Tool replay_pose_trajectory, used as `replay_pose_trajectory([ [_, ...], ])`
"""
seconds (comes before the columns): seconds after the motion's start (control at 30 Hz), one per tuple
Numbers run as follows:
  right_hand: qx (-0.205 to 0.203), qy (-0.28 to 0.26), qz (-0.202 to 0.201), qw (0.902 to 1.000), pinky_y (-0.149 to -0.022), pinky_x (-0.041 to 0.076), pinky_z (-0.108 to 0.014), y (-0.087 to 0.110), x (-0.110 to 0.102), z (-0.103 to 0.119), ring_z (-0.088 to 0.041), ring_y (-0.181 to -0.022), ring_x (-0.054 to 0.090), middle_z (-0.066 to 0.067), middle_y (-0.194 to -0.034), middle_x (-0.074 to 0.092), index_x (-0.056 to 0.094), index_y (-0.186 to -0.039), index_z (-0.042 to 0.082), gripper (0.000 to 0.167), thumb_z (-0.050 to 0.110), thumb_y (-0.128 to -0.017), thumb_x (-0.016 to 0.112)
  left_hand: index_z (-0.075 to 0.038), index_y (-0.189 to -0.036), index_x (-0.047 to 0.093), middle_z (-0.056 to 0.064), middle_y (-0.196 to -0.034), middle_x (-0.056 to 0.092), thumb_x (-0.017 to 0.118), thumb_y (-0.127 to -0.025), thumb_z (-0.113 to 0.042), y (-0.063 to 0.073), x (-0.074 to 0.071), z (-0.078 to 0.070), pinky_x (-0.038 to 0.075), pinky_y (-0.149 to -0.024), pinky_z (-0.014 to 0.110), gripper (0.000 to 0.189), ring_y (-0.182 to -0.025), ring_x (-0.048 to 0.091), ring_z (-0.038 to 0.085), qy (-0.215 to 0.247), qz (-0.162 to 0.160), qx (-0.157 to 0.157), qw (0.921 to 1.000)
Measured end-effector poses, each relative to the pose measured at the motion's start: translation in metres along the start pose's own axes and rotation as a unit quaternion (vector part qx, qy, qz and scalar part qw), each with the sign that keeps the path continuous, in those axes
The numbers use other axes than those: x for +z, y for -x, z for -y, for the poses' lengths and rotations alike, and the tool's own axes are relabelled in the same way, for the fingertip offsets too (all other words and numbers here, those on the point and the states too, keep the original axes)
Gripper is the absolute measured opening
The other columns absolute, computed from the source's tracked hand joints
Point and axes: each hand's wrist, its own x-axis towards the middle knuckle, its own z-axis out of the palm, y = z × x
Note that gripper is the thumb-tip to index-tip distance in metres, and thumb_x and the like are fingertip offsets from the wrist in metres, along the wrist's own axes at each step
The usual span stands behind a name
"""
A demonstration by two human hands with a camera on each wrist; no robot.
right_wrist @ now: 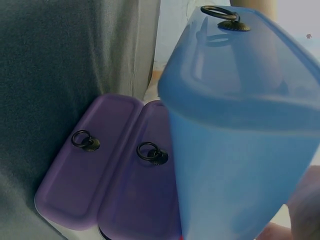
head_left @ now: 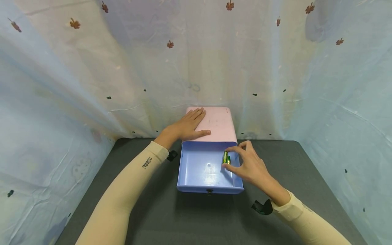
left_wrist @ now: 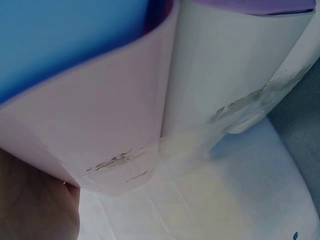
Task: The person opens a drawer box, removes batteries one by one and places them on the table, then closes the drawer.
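Observation:
A blue drawer (head_left: 199, 166) is pulled out toward me from a small cabinet with a pink top (head_left: 218, 122). My left hand (head_left: 190, 127) rests on that top with its fingers spread. Inside the drawer's right side, my right hand (head_left: 249, 165) pinches green batteries (head_left: 225, 157) between thumb and forefinger. They appear as a small upright pair in the head view; how many it grips I cannot tell. In the right wrist view the drawer front (right_wrist: 240, 65) hides most of that hand.
Two purple drawer fronts (right_wrist: 70, 165) with ring pulls lie below the blue one in the right wrist view. The cabinet stands on a dark table (head_left: 147, 217), against a pale patterned curtain (head_left: 202, 64) at the back and sides.

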Motion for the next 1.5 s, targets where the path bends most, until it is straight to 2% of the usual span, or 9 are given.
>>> replay_pose_trajectory([
  [0.4, -0.021, -0.03, -0.033, 0.9988, -0.072, 0.047, -0.037, 0.006, -0.009, -0.007, -0.026, -0.094, 0.054, -0.011, -0.128, 0.051, 0.074, -0.135, 0.021, 0.055, 0.038, -0.087, 0.093, -0.007, -0.173, 0.0, 0.012, -0.181, -0.004, 0.042, -0.106, -0.073, 0.002, -0.004, -0.002, -0.008, -0.134, 0.042, 0.103, -0.167, -0.008, 0.026, 0.0, 0.003, 0.008, 1.0],
  [0.6, -0.023, -0.053, -0.054, 0.9969, -0.065, 0.04, -0.033, 0.01, -0.017, -0.014, -0.022, -0.084, 0.044, -0.007, -0.12, 0.052, 0.073, -0.134, 0.021, 0.052, 0.034, -0.087, 0.093, -0.009, -0.173, -0.001, 0.01, -0.181, -0.005, 0.038, -0.105, -0.076, 0.002, -0.003, -0.002, -0.008, -0.134, 0.04, 0.104, -0.167, -0.009, 0.025, -0.002, 0.008, 0.006, 0.9999],
  [0.87, -0.059, -0.075, -0.095, 0.9909, -0.067, 0.036, -0.031, 0.014, -0.022, -0.032, -0.022, -0.081, 0.041, -0.003, -0.109, 0.053, 0.074, -0.132, 0.017, 0.05, 0.027, -0.087, 0.094, -0.01, -0.173, -0.002, 0.008, -0.181, -0.007, 0.037, -0.104, -0.078, 0.001, -0.002, -0.001, -0.008, -0.134, 0.04, 0.104, -0.167, -0.01, 0.023, -0.008, 0.01, 0.002, 0.9999],
  [1.07, -0.077, -0.083, -0.113, 0.9872, -0.065, 0.034, -0.028, 0.016, -0.026, -0.044, -0.016, -0.078, 0.039, 0.001, -0.107, 0.053, 0.074, -0.131, 0.017, 0.048, 0.018, -0.087, 0.093, -0.011, -0.173, -0.003, 0.007, -0.181, -0.007, 0.036, -0.104, -0.079, 0.0, -0.001, 0.001, -0.009, -0.134, 0.04, 0.105, -0.167, -0.011, 0.023, -0.007, 0.009, 0.002, 0.9999],
  [1.27, -0.095, -0.082, -0.117, 0.9852, -0.064, 0.033, -0.028, 0.018, -0.026, -0.06, -0.013, -0.077, 0.037, 0.003, -0.105, 0.051, 0.074, -0.132, 0.016, 0.049, 0.016, -0.087, 0.093, -0.01, -0.173, -0.002, 0.008, -0.181, -0.007, 0.037, -0.105, -0.077, 0.0, -0.002, 0.0, -0.008, -0.134, 0.04, 0.104, -0.167, -0.01, 0.024, -0.009, 0.009, 0.004, 0.9999],
  [1.5, -0.111, -0.079, -0.102, 0.9854, -0.065, 0.033, -0.027, 0.019, -0.022, -0.081, -0.013, -0.076, 0.038, 0.004, -0.104, 0.051, 0.073, -0.131, 0.013, 0.05, 0.011, -0.085, 0.092, -0.01, -0.173, -0.001, 0.008, -0.181, -0.006, 0.036, -0.104, -0.079, 0.001, -0.002, 0.0, -0.007, -0.134, 0.04, 0.104, -0.167, -0.01, 0.024, -0.009, 0.008, 0.003, 0.9999],
])
